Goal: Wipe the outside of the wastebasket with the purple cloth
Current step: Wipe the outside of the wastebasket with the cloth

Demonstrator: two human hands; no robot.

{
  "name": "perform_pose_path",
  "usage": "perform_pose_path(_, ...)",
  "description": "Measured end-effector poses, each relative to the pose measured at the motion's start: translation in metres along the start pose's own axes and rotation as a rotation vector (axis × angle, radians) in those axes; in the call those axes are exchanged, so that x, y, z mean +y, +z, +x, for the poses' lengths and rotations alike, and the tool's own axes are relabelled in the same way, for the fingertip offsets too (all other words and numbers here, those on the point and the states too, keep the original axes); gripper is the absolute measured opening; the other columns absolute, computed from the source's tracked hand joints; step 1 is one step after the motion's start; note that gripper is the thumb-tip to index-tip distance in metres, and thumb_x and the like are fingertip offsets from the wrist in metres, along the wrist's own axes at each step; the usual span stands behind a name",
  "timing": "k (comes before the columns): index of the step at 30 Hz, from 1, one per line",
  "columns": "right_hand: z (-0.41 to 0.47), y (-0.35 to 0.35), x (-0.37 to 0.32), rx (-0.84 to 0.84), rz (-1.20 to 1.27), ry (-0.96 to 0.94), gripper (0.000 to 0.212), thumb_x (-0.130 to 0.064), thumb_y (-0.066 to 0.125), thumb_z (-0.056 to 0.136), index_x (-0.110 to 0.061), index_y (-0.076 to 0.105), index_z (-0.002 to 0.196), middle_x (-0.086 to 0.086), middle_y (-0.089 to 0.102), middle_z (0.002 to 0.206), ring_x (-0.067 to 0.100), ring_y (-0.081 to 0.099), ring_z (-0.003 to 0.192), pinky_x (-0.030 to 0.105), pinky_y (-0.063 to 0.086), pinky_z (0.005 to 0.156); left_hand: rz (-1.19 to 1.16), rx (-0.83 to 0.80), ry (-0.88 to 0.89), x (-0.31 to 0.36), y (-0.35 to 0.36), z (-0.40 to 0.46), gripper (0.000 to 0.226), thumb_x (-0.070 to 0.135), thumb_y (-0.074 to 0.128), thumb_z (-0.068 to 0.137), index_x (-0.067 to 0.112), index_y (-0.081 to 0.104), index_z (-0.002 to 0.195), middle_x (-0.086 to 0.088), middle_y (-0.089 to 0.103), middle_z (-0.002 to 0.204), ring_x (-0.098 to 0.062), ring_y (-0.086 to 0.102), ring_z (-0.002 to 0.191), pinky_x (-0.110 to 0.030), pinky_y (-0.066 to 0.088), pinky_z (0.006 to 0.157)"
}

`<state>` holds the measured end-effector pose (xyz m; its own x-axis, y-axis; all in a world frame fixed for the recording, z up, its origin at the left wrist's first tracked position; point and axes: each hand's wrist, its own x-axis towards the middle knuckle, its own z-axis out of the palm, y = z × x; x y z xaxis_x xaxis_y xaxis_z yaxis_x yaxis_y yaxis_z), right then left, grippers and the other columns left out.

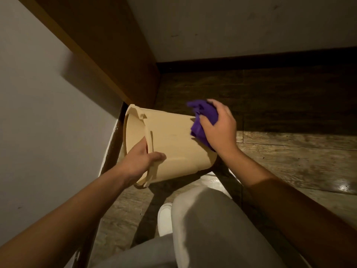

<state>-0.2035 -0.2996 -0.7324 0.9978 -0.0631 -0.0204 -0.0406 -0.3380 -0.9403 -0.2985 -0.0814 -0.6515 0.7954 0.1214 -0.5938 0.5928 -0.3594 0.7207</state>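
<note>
A beige plastic wastebasket is tipped on its side above the wooden floor, its open mouth facing left toward the wall. My left hand grips its rim at the lower left, fingers inside and thumb on the outer wall. My right hand holds a crumpled purple cloth and presses it against the basket's outer wall near the bottom end, at the right.
A white wall with a dark baseboard runs along the left. A brown wooden panel meets a second wall in the corner behind the basket. My knee in grey trousers and a white shoe are just below the basket.
</note>
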Motion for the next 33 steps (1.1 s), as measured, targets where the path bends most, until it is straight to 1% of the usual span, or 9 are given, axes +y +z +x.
perform_pose_path(4,-0.013,0.028,-0.065,-0.145,0.080,-0.209,0.055,-0.033,0.067,0.094,-0.032,0.048,0.146,-0.007,0.053,0.143,0.002,0.050,0.115,0.005,0.037,0.079,-0.070,-0.001,0.017,0.006,0.004,0.001,0.050,0.005,0.068,0.090,0.039,0.056,0.123,0.003,0.066,0.123,-0.028,0.058,0.117,-0.047,0.048,0.092)
perform_pose_path(7,-0.034,0.057,-0.066,-0.235,-0.074,-0.333,0.058,-0.044,0.061,0.093,-0.032,0.045,0.147,-0.001,0.051,0.141,0.014,0.047,0.123,0.022,0.044,0.088,-0.100,-0.008,0.060,0.010,0.008,0.002,0.050,0.002,0.065,0.086,0.028,0.060,0.128,-0.002,0.072,0.116,-0.027,0.063,0.112,-0.038,0.052,0.088)
perform_pose_path(9,-0.044,0.069,-0.044,-0.251,-0.152,-0.342,0.056,-0.050,0.055,0.095,-0.033,0.043,0.147,0.001,0.050,0.140,0.018,0.048,0.124,0.035,0.048,0.094,-0.135,0.007,0.033,0.007,0.006,0.003,0.056,0.010,0.066,0.079,0.029,0.060,0.131,-0.005,0.072,0.119,-0.029,0.064,0.113,-0.045,0.053,0.094)
perform_pose_path(11,-0.045,0.070,-0.015,-0.222,-0.219,-0.307,0.052,-0.051,0.052,0.096,-0.035,0.043,0.145,-0.001,0.050,0.139,0.018,0.048,0.122,0.038,0.047,0.097,-0.146,0.041,-0.024,0.001,-0.001,0.003,0.061,0.017,0.068,0.070,0.041,0.058,0.126,-0.006,0.066,0.124,-0.033,0.059,0.115,-0.054,0.052,0.093)
perform_pose_path(15,-0.025,0.053,0.033,-0.171,-0.367,-0.177,0.051,-0.047,0.053,0.090,-0.031,0.053,0.139,0.007,0.055,0.134,0.028,0.053,0.118,0.043,0.047,0.095,-0.135,0.069,-0.060,-0.012,-0.010,0.004,0.062,0.017,0.067,0.061,0.058,0.057,0.107,-0.001,0.059,0.124,-0.032,0.053,0.112,-0.045,0.049,0.078)
perform_pose_path(22,0.023,0.001,0.068,-0.159,-0.464,0.135,0.056,-0.031,0.067,0.096,-0.021,0.049,0.148,0.013,0.050,0.140,0.034,0.056,0.121,0.039,0.049,0.094,-0.060,0.098,-0.022,-0.011,-0.005,0.008,0.059,0.003,0.061,0.079,0.037,0.052,0.127,0.002,0.057,0.122,-0.028,0.051,0.111,-0.044,0.047,0.081)
perform_pose_path(28,0.018,0.019,-0.031,-0.070,-0.012,-0.193,0.058,-0.028,0.070,0.093,-0.024,0.050,0.148,0.002,0.053,0.143,0.006,0.053,0.113,0.005,0.037,0.082,0.052,0.130,0.011,-0.006,0.000,0.013,0.050,0.003,0.054,0.094,0.031,0.046,0.135,0.002,0.054,0.130,-0.025,0.049,0.117,-0.046,0.042,0.093)
perform_pose_path(30,0.010,0.036,-0.064,-0.148,0.045,-0.281,0.065,-0.031,0.068,0.094,-0.030,0.042,0.153,0.001,0.050,0.145,0.008,0.055,0.115,0.009,0.043,0.085,0.060,0.129,0.026,0.000,0.000,0.013,0.047,0.002,0.053,0.093,0.028,0.052,0.132,0.000,0.060,0.123,-0.024,0.053,0.111,-0.044,0.045,0.089)
perform_pose_path(33,-0.018,0.061,-0.068,-0.263,-0.101,-0.422,0.070,-0.037,0.063,0.096,-0.034,0.032,0.158,0.005,0.045,0.153,0.020,0.053,0.125,0.031,0.051,0.094,0.036,0.131,0.061,0.007,0.002,0.012,0.039,0.004,0.052,0.087,0.025,0.059,0.119,-0.004,0.067,0.103,-0.024,0.060,0.094,-0.036,0.049,0.073)
